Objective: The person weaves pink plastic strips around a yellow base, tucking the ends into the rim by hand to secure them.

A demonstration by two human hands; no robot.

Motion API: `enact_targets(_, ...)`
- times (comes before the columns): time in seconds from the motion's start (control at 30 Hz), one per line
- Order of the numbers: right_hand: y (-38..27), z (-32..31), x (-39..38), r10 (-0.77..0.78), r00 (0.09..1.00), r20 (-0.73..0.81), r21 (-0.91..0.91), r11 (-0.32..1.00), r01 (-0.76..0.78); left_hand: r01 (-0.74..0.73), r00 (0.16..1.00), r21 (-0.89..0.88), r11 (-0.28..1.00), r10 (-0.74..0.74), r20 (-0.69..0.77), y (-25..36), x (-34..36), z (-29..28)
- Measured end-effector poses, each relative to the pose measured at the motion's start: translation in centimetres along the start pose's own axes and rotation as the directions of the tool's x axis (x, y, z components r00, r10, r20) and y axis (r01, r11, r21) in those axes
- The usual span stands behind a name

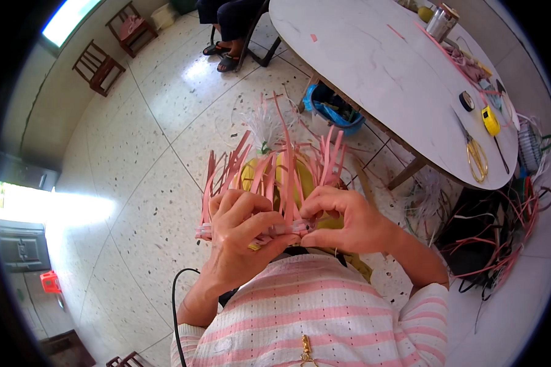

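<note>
In front of my body is a partly woven piece of pink plastic strips [289,177], with many loose strip ends standing up and fanning away from me. A clear or whitish band [205,230] runs crosswise along its near edge. My left hand [242,229] is closed over that edge, its fingers curled onto the strips. Close to its right, my right hand [343,217] pinches the same edge between thumb and bent fingers. Yellow-green cloth [248,174] shows beneath the strips. Beyond them lies a bundle of clear thin strips [266,129] tied with green.
A white table [373,73] at the right holds gold-handled scissors [475,160], a yellow tape measure [490,121], black tape [466,101] and a metal can [441,24]. A blue-lined bin [333,110] stands under its edge. Loose strips [502,244] hang over a black bag. A seated person's legs [229,27] show far off.
</note>
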State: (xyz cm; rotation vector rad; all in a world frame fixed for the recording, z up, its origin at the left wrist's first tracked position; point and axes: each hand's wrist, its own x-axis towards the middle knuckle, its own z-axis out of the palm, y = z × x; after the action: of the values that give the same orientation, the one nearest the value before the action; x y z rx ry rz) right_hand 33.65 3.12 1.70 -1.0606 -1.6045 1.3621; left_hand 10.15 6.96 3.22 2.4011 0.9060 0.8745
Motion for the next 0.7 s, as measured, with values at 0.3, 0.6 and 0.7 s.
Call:
enact_targets(0.3, 0.5, -0.5, 0.7, 0.357, 0.931, 0.073, 0.4, 0.845, -0.355, -0.003, 1.0, -0.005, 1.0, 0.003, -0.001, 1.3, 0.4, 0.5)
enact_targets(0.6, 0.6, 1.4, 0.0, 0.272, 0.949, -0.158, 0.491, 0.855, -0.163, -0.069, 0.998, 0.003, 0.998, 0.069, -0.007, 1.5, 0.8, 1.5)
enact_targets(0.7, 1.0, 1.4, -0.3, 0.214, 0.954, -0.212, 0.472, 0.877, -0.092, -0.074, 0.997, -0.015, 0.997, 0.074, -0.021, 1.4, 0.9, 1.5)
